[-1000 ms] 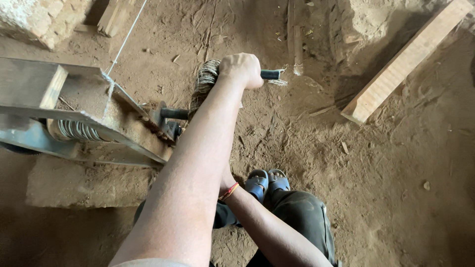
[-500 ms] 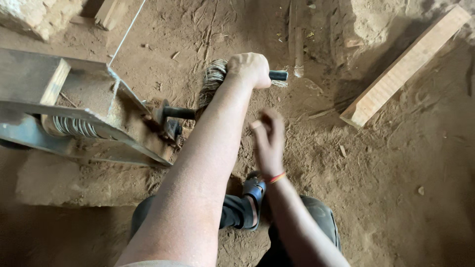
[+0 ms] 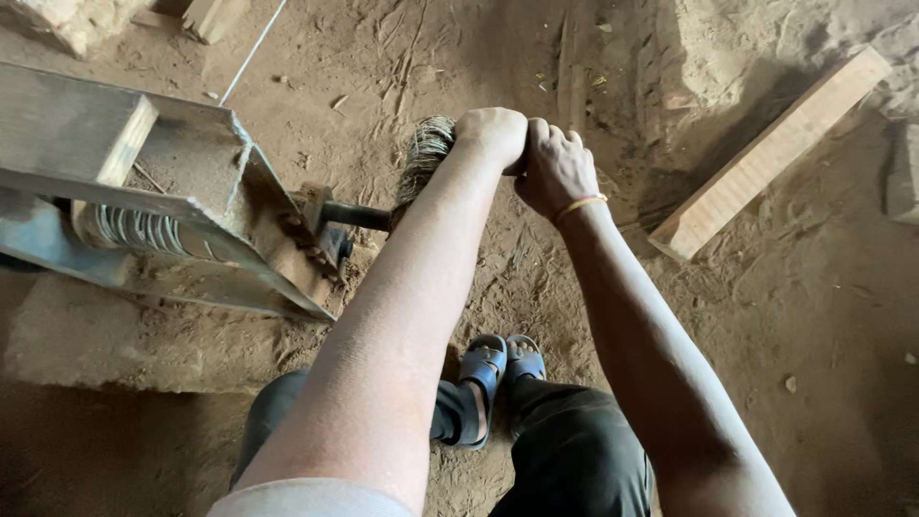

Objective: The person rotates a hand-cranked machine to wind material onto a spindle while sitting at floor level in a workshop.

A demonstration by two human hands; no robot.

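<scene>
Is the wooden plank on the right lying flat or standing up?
Lying flat: the wooden plank rests lengthwise on the dirt floor, running diagonally.

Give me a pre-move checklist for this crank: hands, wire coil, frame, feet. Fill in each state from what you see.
1. Left hand closed on the crank handle: ok; the handle itself is hidden under the fist.
2. Right hand also on the handle, pressed against the left: ok, though its grip underneath cannot be seen.
3. Wire coil on the crank beside the left hand, strands bunched together: ok; whether the end is secured, cannot tell.
4. Metal frame sitting on the dirt floor: cannot tell if it is anchored.
5. Shaft running from frame to crank: ok, looks unbroken.
6. Feet in blue sandals, below the crank and apart from it: ok.
</scene>
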